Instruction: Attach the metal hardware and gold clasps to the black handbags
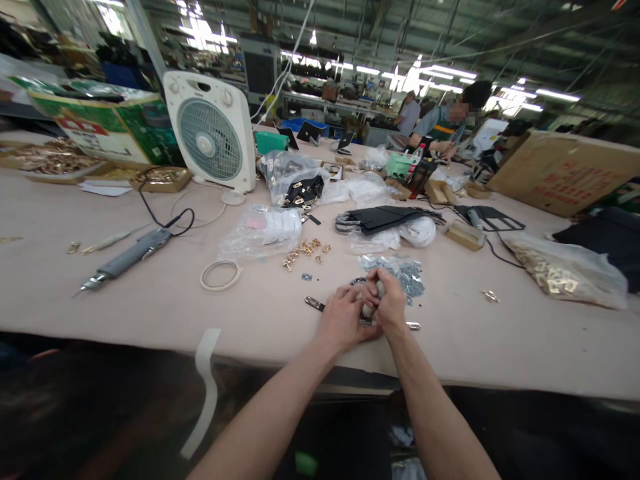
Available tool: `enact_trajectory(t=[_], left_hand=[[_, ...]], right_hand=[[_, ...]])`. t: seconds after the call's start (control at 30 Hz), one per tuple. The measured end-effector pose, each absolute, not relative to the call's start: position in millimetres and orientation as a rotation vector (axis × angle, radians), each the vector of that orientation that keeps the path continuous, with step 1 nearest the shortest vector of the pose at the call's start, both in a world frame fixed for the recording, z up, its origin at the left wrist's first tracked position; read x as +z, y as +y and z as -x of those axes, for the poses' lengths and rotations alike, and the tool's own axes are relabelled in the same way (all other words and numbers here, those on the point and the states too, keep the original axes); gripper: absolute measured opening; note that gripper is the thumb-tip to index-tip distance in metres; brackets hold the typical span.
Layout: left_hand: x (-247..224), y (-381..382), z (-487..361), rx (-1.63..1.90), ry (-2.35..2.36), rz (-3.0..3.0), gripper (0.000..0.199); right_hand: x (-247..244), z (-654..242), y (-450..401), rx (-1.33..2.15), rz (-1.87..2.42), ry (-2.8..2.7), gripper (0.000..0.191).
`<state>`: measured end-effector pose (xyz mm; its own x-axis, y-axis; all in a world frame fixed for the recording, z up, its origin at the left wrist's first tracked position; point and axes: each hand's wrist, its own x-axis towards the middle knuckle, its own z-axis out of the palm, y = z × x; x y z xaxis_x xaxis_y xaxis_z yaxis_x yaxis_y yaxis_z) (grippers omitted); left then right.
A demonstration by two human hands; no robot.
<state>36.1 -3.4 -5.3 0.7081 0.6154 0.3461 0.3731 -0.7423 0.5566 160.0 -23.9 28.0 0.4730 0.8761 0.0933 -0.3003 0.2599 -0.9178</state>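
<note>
My left hand (343,317) and my right hand (391,300) meet low over the near part of the table, fingers closed and pressed together. Pale coverings show on some fingertips. What they pinch is hidden among the fingers. A dark strap end with a metal fitting (315,303) sticks out left of my left hand, and a shiny metal end (413,326) shows right of my right wrist; whether they are one piece I cannot tell. Just beyond my hands lies a pile of small silvery metal plates (407,272). Small gold-coloured fittings (307,248) are scattered farther left.
A grey electric screwdriver (133,259) with a cord lies left, near a tape ring (220,275) and a white fan (213,133). Black straps (383,219) and plastic bags lie beyond my hands. A bag of metal parts (565,270) is right; a co-worker (443,127) is across the table.
</note>
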Motion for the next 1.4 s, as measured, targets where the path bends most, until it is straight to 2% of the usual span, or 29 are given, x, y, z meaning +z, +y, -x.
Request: enact_trajectory(t=[0.1,0.37,0.5,0.67,0.83,0.93,1.13,1.4], left_hand=[[-6,-2,-37,0.694,0.755,-2.463,0.048],[-5,-2,-38,0.682,0.776,-2.451,0.044],[-5,-2,-40,0.643,0.795,-2.443,0.049],[-4,-2,-39,0.665,0.804,-2.392,0.047],[-3,-4,-35,0.677,0.763,-2.44,0.033],[-5,-5,-36,0.706,0.779,-2.45,0.036],[-7,-5,-36,0.766,0.766,-2.444,0.07],[-9,0,-28,0.772,0.631,-2.396,0.07]], right_hand=[[30,-159,-23,0.93,1.004,-0.777,0.033],[31,-159,-27,0.947,1.009,-0.934,0.032],[22,-159,-33,0.918,1.078,-1.045,0.033],[12,-161,-47,0.703,1.1,-1.305,0.032],[11,-156,-64,0.493,1.09,-1.551,0.031],[18,-155,-68,0.536,1.078,-1.325,0.034],[38,-170,-86,0.459,0.921,-0.749,0.026],[40,-169,-99,0.477,0.881,-0.608,0.035]])
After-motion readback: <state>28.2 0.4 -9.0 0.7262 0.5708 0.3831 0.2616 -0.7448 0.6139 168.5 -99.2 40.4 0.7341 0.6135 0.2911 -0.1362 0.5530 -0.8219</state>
